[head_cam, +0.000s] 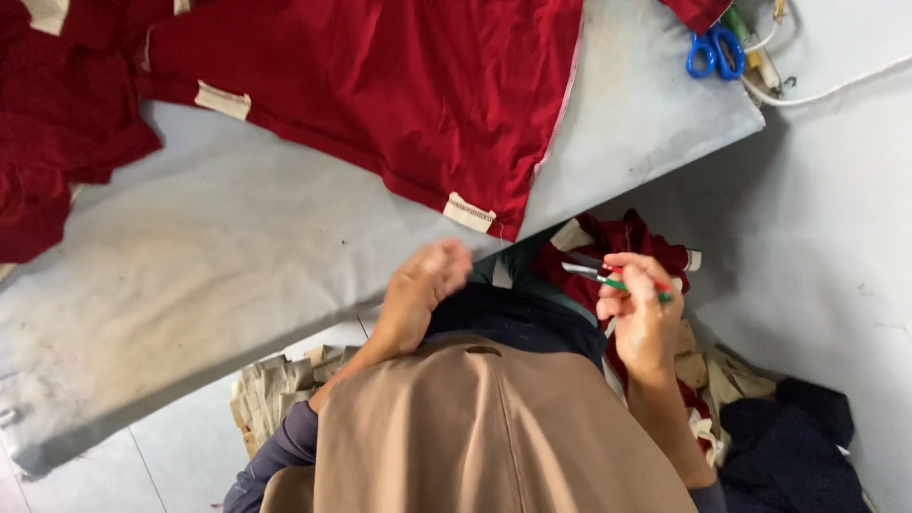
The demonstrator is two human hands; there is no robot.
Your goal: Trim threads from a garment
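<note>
My right hand (642,309) is closed around small thread snips (597,276) with a green and red handle, metal tips pointing left. It hovers over a heap of red cloth scraps (617,242) below the table's edge. My left hand (423,290) is loosely curled, held just below the table's edge, and I see nothing in it. On the grey padded table (218,256) lies a large red garment (399,85) with cream labels (469,211) sewn at its hem, the nearest label just above my left hand.
Blue-handled scissors (716,51) and white cables (826,87) lie at the table's far right corner. More red fabric (52,123) is piled at the left. Stacks of cream labels (271,389) sit on the floor on the left, with dark cloth (798,446) at lower right.
</note>
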